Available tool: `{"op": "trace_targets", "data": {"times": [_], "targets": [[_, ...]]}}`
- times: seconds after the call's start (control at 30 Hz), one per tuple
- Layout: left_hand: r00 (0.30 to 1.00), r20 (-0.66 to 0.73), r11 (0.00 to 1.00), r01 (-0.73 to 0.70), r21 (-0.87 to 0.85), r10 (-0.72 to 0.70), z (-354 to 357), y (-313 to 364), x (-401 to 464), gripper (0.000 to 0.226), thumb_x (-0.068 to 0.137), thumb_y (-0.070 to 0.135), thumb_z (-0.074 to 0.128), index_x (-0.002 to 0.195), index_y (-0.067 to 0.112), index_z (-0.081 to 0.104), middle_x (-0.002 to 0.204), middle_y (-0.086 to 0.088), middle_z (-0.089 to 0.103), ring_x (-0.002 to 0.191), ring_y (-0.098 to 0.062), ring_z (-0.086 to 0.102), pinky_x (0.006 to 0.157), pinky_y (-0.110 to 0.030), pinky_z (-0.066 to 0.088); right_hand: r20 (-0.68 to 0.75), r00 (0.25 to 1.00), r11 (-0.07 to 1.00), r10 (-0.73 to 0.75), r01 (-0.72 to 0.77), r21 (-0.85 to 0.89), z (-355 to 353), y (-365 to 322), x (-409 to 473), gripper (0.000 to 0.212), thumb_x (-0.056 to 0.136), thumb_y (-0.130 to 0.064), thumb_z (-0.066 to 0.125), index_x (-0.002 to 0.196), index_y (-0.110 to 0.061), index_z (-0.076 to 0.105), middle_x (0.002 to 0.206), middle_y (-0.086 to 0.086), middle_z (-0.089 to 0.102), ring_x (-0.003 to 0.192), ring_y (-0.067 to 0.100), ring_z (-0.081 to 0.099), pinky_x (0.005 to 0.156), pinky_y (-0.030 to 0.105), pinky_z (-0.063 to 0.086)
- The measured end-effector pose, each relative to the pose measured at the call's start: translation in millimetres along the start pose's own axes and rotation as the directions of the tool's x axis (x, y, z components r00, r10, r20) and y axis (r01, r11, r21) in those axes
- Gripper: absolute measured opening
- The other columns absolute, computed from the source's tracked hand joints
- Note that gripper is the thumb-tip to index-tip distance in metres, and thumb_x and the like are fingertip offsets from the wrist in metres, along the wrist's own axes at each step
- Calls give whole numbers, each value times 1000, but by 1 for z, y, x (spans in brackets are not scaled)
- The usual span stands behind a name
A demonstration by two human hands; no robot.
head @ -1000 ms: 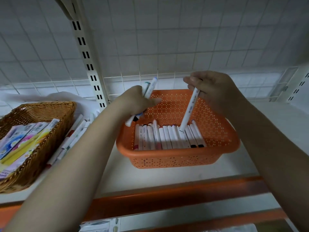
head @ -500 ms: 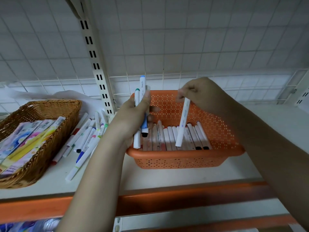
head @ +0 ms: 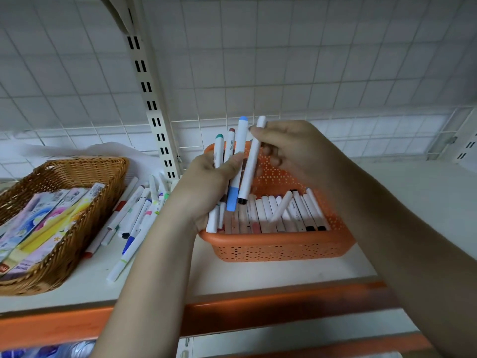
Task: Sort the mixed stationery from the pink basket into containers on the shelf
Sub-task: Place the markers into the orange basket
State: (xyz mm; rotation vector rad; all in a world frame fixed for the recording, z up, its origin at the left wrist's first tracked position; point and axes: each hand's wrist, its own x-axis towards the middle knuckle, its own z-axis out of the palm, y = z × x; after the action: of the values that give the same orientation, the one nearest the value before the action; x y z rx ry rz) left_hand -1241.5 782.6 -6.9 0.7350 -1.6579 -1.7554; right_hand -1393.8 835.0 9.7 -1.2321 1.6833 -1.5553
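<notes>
An orange perforated basket stands on the white shelf, with a row of several white markers lying inside it. My left hand grips a bundle of upright white markers with green, brown and blue caps, held above the basket's left side. My right hand pinches one more white marker near its top and holds it against the right side of that bundle, black tip down.
A wicker basket with flat colourful packets sits at the left. Several loose markers lie on the shelf between the two baskets. A slotted upright post and a wire grid stand behind. An orange shelf edge runs along the front.
My right hand lifted its white marker out of the basket and brought it left against the bundle in my left hand. The left hand turned its markers upright.
</notes>
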Motion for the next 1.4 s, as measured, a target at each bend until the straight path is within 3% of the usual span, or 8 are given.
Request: {"op": "trace_targets", "data": {"times": [0.13,0.47,0.6,0.7,0.83,0.97,1.23,1.4], "targets": [[999,-6,993,37,-112,-38,-4,3,7,19,93,22,54,93,6,65,80,-2,72,72,-14,67,64,-28,58,-50,998,998,-42,39,-45,-21,-6,0,31,90,-13,62,119,-17,57,84,13,71,68,19,57,60,29,44],[996,11,991,85,102,-86,-9,9,33,20,93,25,57,79,10,55,63,-4,51,47,-13,47,43,-18,43,13,965,732,-263,208,-648,-65,7,-14,9,80,-10,72,84,-14,65,73,-9,62,55,-11,56,57,3,44],[985,79,978,143,149,-156,-9,11,40,19,92,23,59,79,11,53,58,-2,48,42,-10,43,40,-16,40,451,838,499,308,261,-826,-66,15,-28,18,83,-34,68,96,-23,70,85,-13,69,76,-2,63,80,20,52],[975,134,976,154,157,-175,-1,13,40,15,91,22,60,81,12,55,58,-1,48,43,-10,41,40,-15,40,436,881,690,186,199,-696,-51,11,-27,26,91,-37,55,108,-22,67,86,-14,68,69,-6,65,66,9,51],[951,237,973,162,167,-199,15,13,38,16,91,24,59,84,10,55,57,-1,49,45,-12,43,42,-17,42,58,997,929,-49,67,-363,-32,-6,-11,24,93,-40,52,111,-28,60,75,-13,64,56,-3,60,46,12,44],[933,261,961,205,185,-249,22,11,39,25,93,32,55,81,10,62,60,-2,55,48,-12,48,44,-20,46,-80,988,928,-131,94,-362,-32,-10,3,17,91,-23,61,105,-15,66,69,-5,62,44,-1,54,44,10,42],[936,142,940,334,-68,-323,15,8,49,36,96,37,48,77,15,68,72,2,61,61,-11,57,56,-25,50,127,888,535,442,-147,-832,-56,20,8,36,96,-31,51,102,0,68,76,8,68,56,11,56,53,17,44],[953,136,949,288,-132,-270,28,10,50,27,98,34,45,95,14,64,66,2,65,54,-11,62,54,-22,55,244,937,876,250,-112,-468,-30,12,6,31,87,-40,62,100,-12,69,79,3,69,72,24,62,60,23,45]]}}
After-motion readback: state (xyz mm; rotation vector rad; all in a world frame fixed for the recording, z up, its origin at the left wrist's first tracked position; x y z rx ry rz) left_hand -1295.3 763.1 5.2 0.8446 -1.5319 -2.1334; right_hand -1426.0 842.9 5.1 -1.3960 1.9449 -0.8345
